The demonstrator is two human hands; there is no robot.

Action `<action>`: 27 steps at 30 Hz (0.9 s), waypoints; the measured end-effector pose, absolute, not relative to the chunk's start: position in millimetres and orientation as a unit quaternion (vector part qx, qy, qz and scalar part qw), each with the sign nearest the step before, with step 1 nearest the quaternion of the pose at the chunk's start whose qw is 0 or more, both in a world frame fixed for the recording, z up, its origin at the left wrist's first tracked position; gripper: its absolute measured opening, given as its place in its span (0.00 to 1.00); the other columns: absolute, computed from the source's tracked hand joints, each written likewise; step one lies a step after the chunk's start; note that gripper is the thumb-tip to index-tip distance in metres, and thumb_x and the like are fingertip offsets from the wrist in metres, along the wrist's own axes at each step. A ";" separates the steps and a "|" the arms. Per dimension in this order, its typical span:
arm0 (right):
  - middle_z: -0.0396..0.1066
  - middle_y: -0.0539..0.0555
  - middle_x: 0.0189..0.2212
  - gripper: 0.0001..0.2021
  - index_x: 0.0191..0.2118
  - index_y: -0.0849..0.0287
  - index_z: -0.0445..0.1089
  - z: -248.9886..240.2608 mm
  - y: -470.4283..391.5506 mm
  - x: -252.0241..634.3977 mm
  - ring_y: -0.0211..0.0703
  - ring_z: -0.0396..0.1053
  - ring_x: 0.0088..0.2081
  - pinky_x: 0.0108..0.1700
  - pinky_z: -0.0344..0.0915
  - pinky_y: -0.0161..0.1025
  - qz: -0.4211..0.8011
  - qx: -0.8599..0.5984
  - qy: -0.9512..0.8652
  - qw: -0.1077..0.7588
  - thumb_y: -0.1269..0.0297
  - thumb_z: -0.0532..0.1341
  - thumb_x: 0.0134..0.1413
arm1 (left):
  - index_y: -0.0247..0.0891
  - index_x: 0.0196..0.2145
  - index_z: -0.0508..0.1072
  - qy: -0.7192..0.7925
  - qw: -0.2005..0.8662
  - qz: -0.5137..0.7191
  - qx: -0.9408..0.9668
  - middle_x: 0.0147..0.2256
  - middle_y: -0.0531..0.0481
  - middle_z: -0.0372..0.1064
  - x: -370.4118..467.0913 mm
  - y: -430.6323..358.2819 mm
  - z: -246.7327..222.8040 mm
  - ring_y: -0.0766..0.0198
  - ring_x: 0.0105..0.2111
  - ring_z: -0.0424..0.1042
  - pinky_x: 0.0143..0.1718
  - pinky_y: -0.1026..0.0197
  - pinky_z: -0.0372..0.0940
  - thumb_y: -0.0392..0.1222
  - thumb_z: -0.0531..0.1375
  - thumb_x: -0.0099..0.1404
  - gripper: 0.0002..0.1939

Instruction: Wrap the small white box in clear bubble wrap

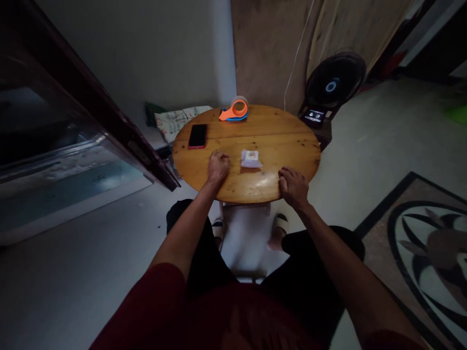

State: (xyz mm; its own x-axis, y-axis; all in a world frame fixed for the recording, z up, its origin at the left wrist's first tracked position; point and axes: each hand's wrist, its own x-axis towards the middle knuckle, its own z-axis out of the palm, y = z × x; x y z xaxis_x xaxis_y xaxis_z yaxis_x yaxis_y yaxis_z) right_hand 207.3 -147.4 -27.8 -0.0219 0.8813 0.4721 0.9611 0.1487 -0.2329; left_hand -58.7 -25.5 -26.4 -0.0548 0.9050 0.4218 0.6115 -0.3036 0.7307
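Note:
My left hand (219,166) rests on the round wooden table (288,141), its fingers curled in with nothing visible in them. Just to its right lies a small white packet in clear, crinkled plastic wrap (250,159), touched by neither hand. On the packet's other side, my right hand (293,185) sits loosely closed at the near right edge of the table, and I see no object in it. A phone with a dark screen and red rim (197,136) lies beyond my left hand. Near the far edge stands an orange and blue tape dispenser (234,111) with a roll of tape.
A round fan (332,86) stands past the table's right side, over a small dark stand with a lit screen (314,115). Printed paper (182,119) lies behind the table's left edge. A dark-framed door (109,107) slants in from the left. My legs are below the near edge.

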 end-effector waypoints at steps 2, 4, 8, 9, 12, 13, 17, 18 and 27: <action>0.69 0.57 0.53 0.17 0.48 0.59 0.71 -28.0 -147.2 207.5 0.50 0.62 0.55 0.55 0.52 0.46 -0.080 -0.647 -0.711 0.264 0.63 0.48 0.61 | 0.37 0.29 0.75 0.573 0.155 0.454 0.664 0.34 0.46 0.72 -58.6 -24.4 -25.5 0.58 0.41 0.69 0.50 0.56 0.63 0.30 0.54 0.55 0.10; 0.70 0.57 0.53 0.18 0.48 0.59 0.71 -29.0 -146.8 207.8 0.50 0.63 0.55 0.55 0.52 0.47 -0.082 -0.649 -0.705 0.272 0.63 0.48 0.61 | 0.36 0.28 0.75 0.576 0.152 0.450 0.665 0.34 0.45 0.72 -58.7 -22.5 -25.5 0.58 0.41 0.69 0.50 0.57 0.63 0.30 0.54 0.55 0.09; 0.70 0.57 0.53 0.18 0.47 0.59 0.72 -33.0 -145.1 208.0 0.50 0.63 0.55 0.55 0.52 0.47 -0.075 -0.649 -0.700 0.289 0.63 0.49 0.60 | 0.35 0.28 0.75 0.582 0.143 0.440 0.669 0.34 0.45 0.72 -58.9 -18.2 -27.1 0.58 0.41 0.69 0.48 0.58 0.63 0.29 0.54 0.55 0.09; 0.70 0.57 0.53 0.17 0.47 0.59 0.72 -33.9 -144.7 208.1 0.50 0.63 0.55 0.55 0.52 0.47 -0.074 -0.649 -0.698 0.293 0.63 0.49 0.60 | 0.35 0.28 0.75 0.585 0.142 0.437 0.668 0.34 0.45 0.72 -58.7 -17.5 -27.3 0.58 0.41 0.69 0.48 0.59 0.63 0.29 0.54 0.55 0.10; 0.71 0.56 0.52 0.17 0.46 0.58 0.73 -34.9 -144.1 208.2 0.49 0.64 0.54 0.55 0.52 0.47 -0.076 -0.650 -0.693 0.302 0.64 0.49 0.60 | 0.34 0.29 0.75 0.595 0.145 0.429 0.664 0.34 0.44 0.72 -57.8 -17.0 -27.0 0.58 0.41 0.69 0.48 0.58 0.63 0.29 0.54 0.56 0.10; 0.71 0.56 0.52 0.17 0.46 0.59 0.73 -34.6 -144.2 208.2 0.49 0.64 0.54 0.55 0.52 0.47 -0.076 -0.649 -0.693 0.303 0.64 0.49 0.59 | 0.34 0.29 0.75 0.596 0.147 0.429 0.663 0.35 0.43 0.72 -57.5 -17.3 -26.7 0.58 0.41 0.69 0.48 0.58 0.63 0.29 0.54 0.56 0.10; 0.71 0.58 0.52 0.17 0.46 0.59 0.73 -31.5 -145.5 208.5 0.50 0.64 0.54 0.55 0.53 0.47 -0.076 -0.644 -0.701 0.296 0.64 0.50 0.59 | 0.35 0.28 0.75 0.595 0.154 0.440 0.654 0.35 0.43 0.71 -55.8 -20.5 -24.4 0.58 0.41 0.69 0.49 0.57 0.63 0.30 0.54 0.57 0.09; 0.71 0.58 0.52 0.16 0.46 0.60 0.73 -31.0 -145.8 208.7 0.51 0.64 0.53 0.54 0.53 0.47 -0.078 -0.644 -0.702 0.296 0.64 0.50 0.59 | 0.35 0.28 0.75 0.594 0.156 0.445 0.652 0.35 0.43 0.71 -55.3 -21.4 -23.6 0.58 0.41 0.69 0.49 0.57 0.63 0.30 0.54 0.57 0.09; 0.73 0.58 0.49 0.15 0.44 0.59 0.74 -36.5 -144.6 212.1 0.50 0.66 0.53 0.54 0.56 0.48 -0.093 -0.627 -0.703 0.323 0.65 0.52 0.60 | 0.36 0.26 0.75 0.586 0.179 0.458 0.644 0.34 0.45 0.71 -54.8 -24.7 -20.0 0.59 0.41 0.69 0.50 0.57 0.62 0.30 0.55 0.54 0.09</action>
